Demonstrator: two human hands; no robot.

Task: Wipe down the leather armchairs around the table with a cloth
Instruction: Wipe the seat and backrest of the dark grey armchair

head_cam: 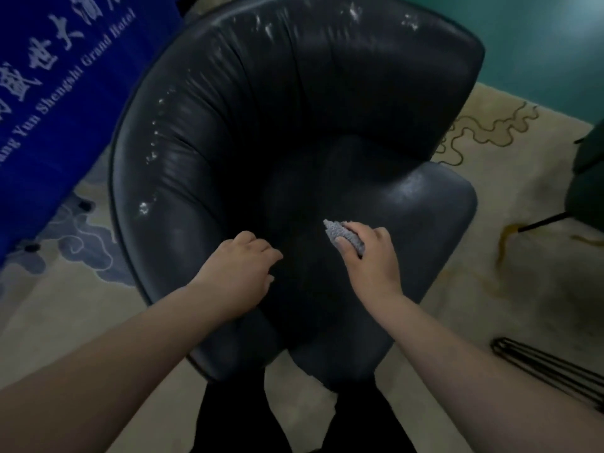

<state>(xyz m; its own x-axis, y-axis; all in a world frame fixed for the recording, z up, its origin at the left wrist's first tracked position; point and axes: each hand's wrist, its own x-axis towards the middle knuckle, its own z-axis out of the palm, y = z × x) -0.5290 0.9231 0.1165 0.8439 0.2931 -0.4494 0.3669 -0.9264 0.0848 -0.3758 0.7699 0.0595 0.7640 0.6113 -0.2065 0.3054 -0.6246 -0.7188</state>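
Dark leather fills the centre of the frame: a rounded armchair (294,109) seen from above, its curved back and arms sweeping from upper left to upper right, its seat cushion (408,207) sitting right of centre, with pale scuffs and glints scattered along the top edge and the left arm. A grey textured cloth (340,233), bunched small, lies just below the centre of the frame over the seat, gripped by the right hand (372,256), whose thumb and curled fingers close round it so that only one pointed end pokes out toward the upper left. The left hand (242,263) sits to the left of it, on the inner edge of the chair's left arm, fingers bent downward against the leather and holding nothing. Both bare forearms reach in from the bottom corners. Dark trouser legs (228,420) of the person stand at the bottom edge, against the front of the seat. A blue banner (65,76) with white Chinese characters and the words "Grand Hotel" hangs across the upper left. Beneath the chair spreads a cream carpet (490,273) with blue cloud motifs at left and yellow scrolls at right. Thin black metal legs (549,367) cross the lower right corner, and another dark chair (588,178) edges in at the right margin.
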